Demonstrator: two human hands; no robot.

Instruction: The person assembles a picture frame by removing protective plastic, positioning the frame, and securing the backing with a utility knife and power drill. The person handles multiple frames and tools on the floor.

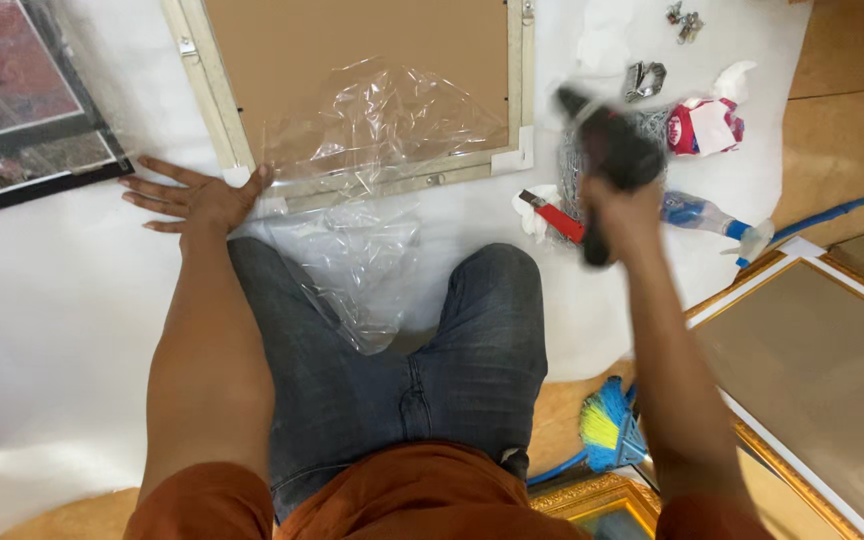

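Left hand (pixel 197 200) lies flat, fingers spread, pressed on the white sheet (pixel 62 300) at the lower left corner of the frame (pixel 214 95), thumb touching that corner; judged to steady it. Grip apart, holding nothing. Right hand (pixel 620 215) has its grip clamped on a dark power tool (pixel 607 150), raised and blurred, right of the frame. The frame lies back-up; loose clear film (pixel 372 150) drapes over its lower edge toward the knees.
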